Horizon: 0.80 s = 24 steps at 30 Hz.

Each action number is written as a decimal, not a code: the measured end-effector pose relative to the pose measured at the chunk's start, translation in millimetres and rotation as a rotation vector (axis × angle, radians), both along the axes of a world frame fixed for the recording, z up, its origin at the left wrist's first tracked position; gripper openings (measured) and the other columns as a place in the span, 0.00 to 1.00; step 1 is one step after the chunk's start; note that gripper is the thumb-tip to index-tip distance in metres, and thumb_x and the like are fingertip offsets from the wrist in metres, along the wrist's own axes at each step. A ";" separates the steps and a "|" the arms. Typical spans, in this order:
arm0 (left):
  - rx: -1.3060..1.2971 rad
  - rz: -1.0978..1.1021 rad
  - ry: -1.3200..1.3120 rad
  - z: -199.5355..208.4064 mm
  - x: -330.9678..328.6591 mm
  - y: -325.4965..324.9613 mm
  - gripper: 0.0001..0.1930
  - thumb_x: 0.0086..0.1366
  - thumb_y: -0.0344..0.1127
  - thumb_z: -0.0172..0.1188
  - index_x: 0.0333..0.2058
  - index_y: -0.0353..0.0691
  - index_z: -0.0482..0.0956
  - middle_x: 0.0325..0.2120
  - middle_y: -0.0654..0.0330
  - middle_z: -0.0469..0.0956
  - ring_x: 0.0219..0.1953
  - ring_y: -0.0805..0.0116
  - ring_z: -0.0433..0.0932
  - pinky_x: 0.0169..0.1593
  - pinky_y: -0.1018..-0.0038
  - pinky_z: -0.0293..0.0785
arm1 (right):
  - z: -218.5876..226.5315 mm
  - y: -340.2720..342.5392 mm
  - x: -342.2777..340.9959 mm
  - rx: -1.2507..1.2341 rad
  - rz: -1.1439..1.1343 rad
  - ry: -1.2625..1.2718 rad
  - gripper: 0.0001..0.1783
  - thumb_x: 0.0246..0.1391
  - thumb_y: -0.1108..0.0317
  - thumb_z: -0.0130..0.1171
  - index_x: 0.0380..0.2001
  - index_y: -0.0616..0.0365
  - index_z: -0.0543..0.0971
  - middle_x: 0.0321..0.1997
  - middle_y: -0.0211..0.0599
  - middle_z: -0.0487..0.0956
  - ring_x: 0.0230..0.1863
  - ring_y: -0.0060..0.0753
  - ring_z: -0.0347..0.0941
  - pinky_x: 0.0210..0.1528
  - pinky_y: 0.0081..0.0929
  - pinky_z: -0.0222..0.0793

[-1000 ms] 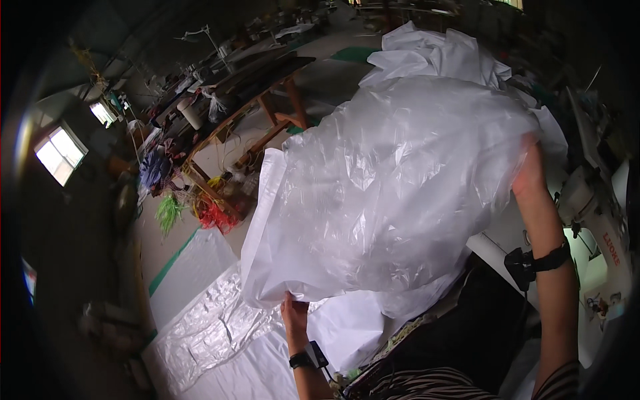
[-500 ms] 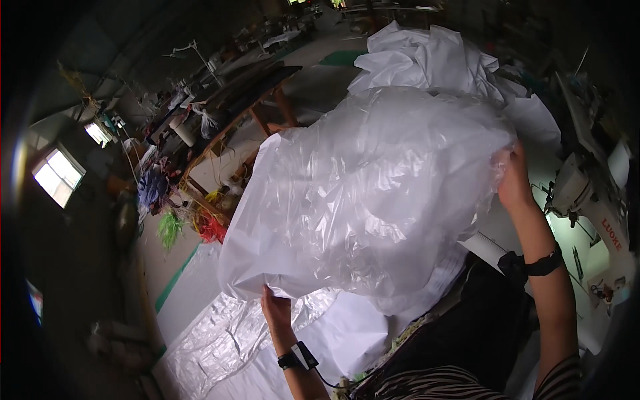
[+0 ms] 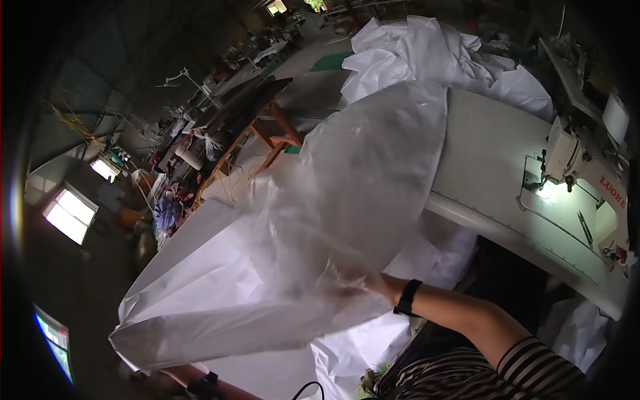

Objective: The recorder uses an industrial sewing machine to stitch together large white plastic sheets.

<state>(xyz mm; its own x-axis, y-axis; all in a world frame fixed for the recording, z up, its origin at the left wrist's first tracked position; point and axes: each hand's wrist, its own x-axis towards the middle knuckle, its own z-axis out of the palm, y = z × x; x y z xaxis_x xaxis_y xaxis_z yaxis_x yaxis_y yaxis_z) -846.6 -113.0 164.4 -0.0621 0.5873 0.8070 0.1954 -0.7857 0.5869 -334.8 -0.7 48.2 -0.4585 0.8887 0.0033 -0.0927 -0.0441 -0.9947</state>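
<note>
A large white, translucent plastic sheet (image 3: 373, 153) spreads across the middle, wrinkled and blurred by motion. My left hand (image 3: 152, 380) is low at the left, dark and partly hidden beneath the sheet's near left corner, which it appears to grip. Near the middle of the sheet's lower part, my right hand (image 3: 370, 285) lies against the plastic. Its fingers are covered by the sheet and smeared, so their closure does not show. Black bands circle both wrists.
At the right a white sewing machine (image 3: 580, 157) with a lit lamp stands on a pale table (image 3: 487, 147) with a ruler edge. Tweezers (image 3: 585, 227) lie by it. Crumpled white sheeting (image 3: 427, 57) is heaped behind. A wooden-legged table (image 3: 283, 127) stands at the back left.
My right hand has swept down and left from the sheet's far right side. My left hand has moved down and left, drawing the sheet along and uncovering the sewing table.
</note>
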 end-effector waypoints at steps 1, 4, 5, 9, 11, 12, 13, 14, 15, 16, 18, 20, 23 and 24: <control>-0.005 -0.066 -0.011 19.6 9.4 12.9 0.27 0.74 0.49 0.46 0.62 0.35 0.65 0.58 0.53 0.72 0.58 0.60 0.72 0.59 0.60 0.71 | -40.3 -7.3 -10.6 0.055 0.135 -0.118 0.30 0.58 0.66 0.59 0.62 0.61 0.67 0.59 0.41 0.74 0.59 0.35 0.69 0.60 0.32 0.66; -0.047 -0.187 -0.026 106.1 54.7 57.2 0.27 0.74 0.47 0.47 0.62 0.34 0.66 0.57 0.53 0.73 0.56 0.60 0.74 0.57 0.62 0.72 | -137.5 10.1 -36.6 0.216 0.615 -0.439 0.29 0.56 0.63 0.57 0.61 0.59 0.70 0.60 0.43 0.74 0.59 0.37 0.70 0.60 0.31 0.67; -0.063 -0.228 -0.039 133.5 77.2 80.5 0.26 0.74 0.47 0.47 0.62 0.34 0.66 0.57 0.53 0.73 0.56 0.61 0.74 0.57 0.63 0.73 | -173.9 4.0 -41.1 0.272 0.775 -0.549 0.29 0.55 0.62 0.57 0.61 0.58 0.71 0.60 0.44 0.74 0.59 0.38 0.71 0.59 0.31 0.67; -0.151 -0.236 -0.068 228.4 81.6 104.9 0.25 0.73 0.45 0.49 0.62 0.34 0.66 0.55 0.52 0.74 0.53 0.61 0.76 0.55 0.66 0.75 | -55.6 -5.5 19.9 0.267 0.351 -0.855 0.21 0.56 0.63 0.56 0.52 0.58 0.77 0.49 0.46 0.81 0.52 0.46 0.77 0.56 0.37 0.71; -0.175 -0.322 -0.105 246.1 90.7 115.4 0.25 0.73 0.44 0.49 0.62 0.34 0.66 0.55 0.52 0.75 0.52 0.62 0.77 0.53 0.67 0.76 | -16.2 -23.0 36.5 0.327 0.237 -0.810 0.25 0.59 0.58 0.58 0.56 0.58 0.75 0.52 0.44 0.81 0.54 0.43 0.77 0.57 0.37 0.72; -0.194 -0.384 -0.116 247.7 112.1 117.4 0.24 0.73 0.44 0.49 0.61 0.34 0.67 0.54 0.52 0.75 0.52 0.62 0.78 0.53 0.68 0.76 | 4.1 -36.5 49.5 0.318 0.247 -0.561 0.28 0.59 0.55 0.60 0.58 0.59 0.73 0.53 0.46 0.80 0.55 0.42 0.76 0.58 0.37 0.70; -0.207 -0.468 -0.152 234.4 138.5 123.4 0.24 0.73 0.43 0.50 0.61 0.34 0.67 0.54 0.52 0.75 0.51 0.62 0.78 0.52 0.68 0.77 | 15.2 -45.4 55.0 0.304 0.236 -0.342 0.32 0.58 0.52 0.62 0.59 0.61 0.71 0.54 0.47 0.79 0.55 0.42 0.76 0.59 0.37 0.69; -0.195 -0.572 -0.141 236.6 165.5 130.4 0.24 0.74 0.42 0.48 0.60 0.29 0.67 0.55 0.51 0.75 0.52 0.63 0.77 0.56 0.67 0.74 | 16.7 -59.5 49.9 0.334 0.320 -0.168 0.37 0.57 0.50 0.64 0.62 0.61 0.67 0.58 0.48 0.76 0.59 0.43 0.73 0.62 0.38 0.67; -0.131 -0.436 -0.204 247.5 164.1 137.5 0.24 0.74 0.42 0.47 0.59 0.26 0.66 0.55 0.47 0.74 0.54 0.62 0.76 0.61 0.67 0.70 | 19.8 -78.3 40.0 0.374 0.403 0.007 0.42 0.56 0.49 0.65 0.66 0.61 0.63 0.62 0.48 0.73 0.62 0.44 0.70 0.65 0.39 0.64; -0.106 -0.316 -0.212 253.6 164.4 144.7 0.28 0.74 0.43 0.49 0.63 0.29 0.60 0.60 0.47 0.69 0.57 0.62 0.74 0.63 0.66 0.68 | 22.3 -92.1 30.9 0.405 0.444 0.019 0.44 0.56 0.50 0.66 0.68 0.60 0.59 0.65 0.48 0.69 0.64 0.46 0.68 0.67 0.39 0.62; -0.115 -0.227 -0.213 273.3 151.5 147.7 0.32 0.73 0.43 0.49 0.69 0.32 0.52 0.66 0.46 0.61 0.59 0.62 0.72 0.64 0.65 0.66 | 15.7 -122.9 8.8 0.418 0.472 0.057 0.47 0.56 0.52 0.66 0.70 0.58 0.54 0.70 0.48 0.63 0.67 0.49 0.64 0.69 0.41 0.59; -0.240 -0.597 -0.135 307.9 102.0 133.0 0.31 0.75 0.39 0.46 0.70 0.33 0.47 0.68 0.46 0.56 0.59 0.61 0.71 0.62 0.66 0.68 | 9.5 -131.7 -8.4 0.434 0.403 -0.097 0.49 0.54 0.55 0.67 0.70 0.57 0.52 0.70 0.49 0.62 0.66 0.54 0.64 0.67 0.43 0.61; -0.310 -0.976 -0.074 312.0 99.1 114.7 0.31 0.74 0.31 0.46 0.70 0.34 0.45 0.69 0.48 0.55 0.63 0.61 0.68 0.62 0.67 0.69 | -20.4 -110.0 -14.1 0.530 -0.104 -0.201 0.47 0.49 0.60 0.69 0.68 0.56 0.56 0.67 0.49 0.64 0.64 0.53 0.64 0.67 0.43 0.60; -0.260 -0.951 -0.112 318.8 90.9 97.1 0.31 0.73 0.30 0.47 0.70 0.34 0.46 0.69 0.47 0.55 0.64 0.61 0.67 0.62 0.66 0.69 | -28.5 -99.1 -22.1 0.555 -0.174 -0.210 0.48 0.48 0.61 0.69 0.68 0.56 0.56 0.67 0.48 0.64 0.64 0.52 0.64 0.66 0.43 0.60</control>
<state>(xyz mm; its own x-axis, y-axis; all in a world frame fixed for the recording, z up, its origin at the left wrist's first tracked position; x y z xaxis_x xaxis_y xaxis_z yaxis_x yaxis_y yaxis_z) -755.7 -15.9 483.2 0.4590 0.5904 0.6639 -0.5169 -0.4303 0.7400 -356.9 -99.8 19.7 -0.3477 0.8421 0.4122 0.1487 0.4836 -0.8626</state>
